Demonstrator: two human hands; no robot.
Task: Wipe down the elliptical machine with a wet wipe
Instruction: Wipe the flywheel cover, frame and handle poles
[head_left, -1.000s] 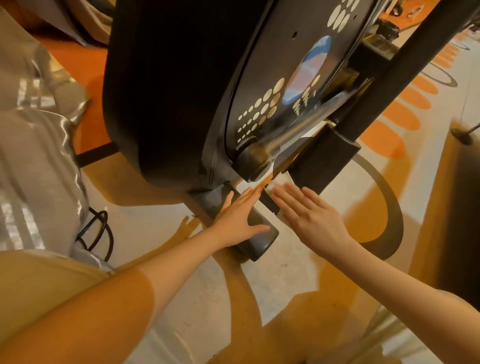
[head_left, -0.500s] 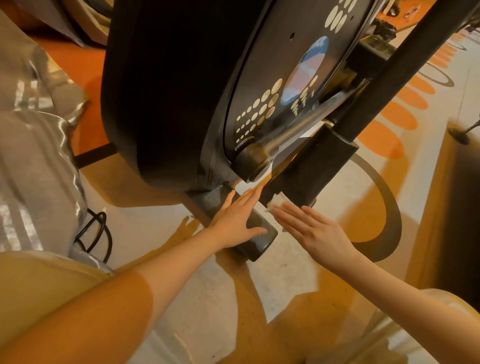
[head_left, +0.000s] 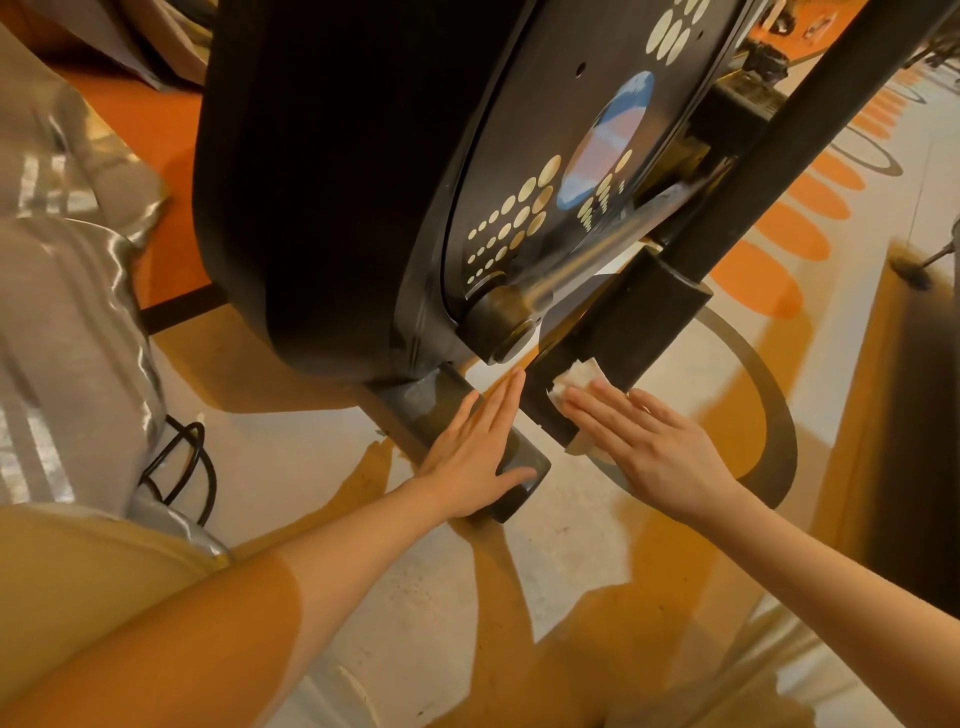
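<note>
The black elliptical machine (head_left: 332, 171) fills the upper middle of the head view, its round flywheel cover marked with pale dots. Its grey base foot (head_left: 431, 410) lies on the floor below. My left hand (head_left: 475, 447) rests flat on that foot, fingers straight and pointing up. To the right, my right hand (head_left: 649, 441) presses a white wet wipe (head_left: 576, 379) with flat fingers against the lower end of the black pedal arm block (head_left: 623, 332). Most of the wipe is hidden under my fingers.
A chrome crank bar (head_left: 597, 249) runs from the hub to a dark upright post (head_left: 810, 119). A grey shiny cover (head_left: 62, 291) and a black cable loop (head_left: 182, 467) lie at left. The floor (head_left: 571, 545) is pale with orange ovals and a dark ring.
My right hand has slid down and back along the pedal arm block, and the wipe now shows beyond my fingertips. My left hand has stayed flat on the base foot.
</note>
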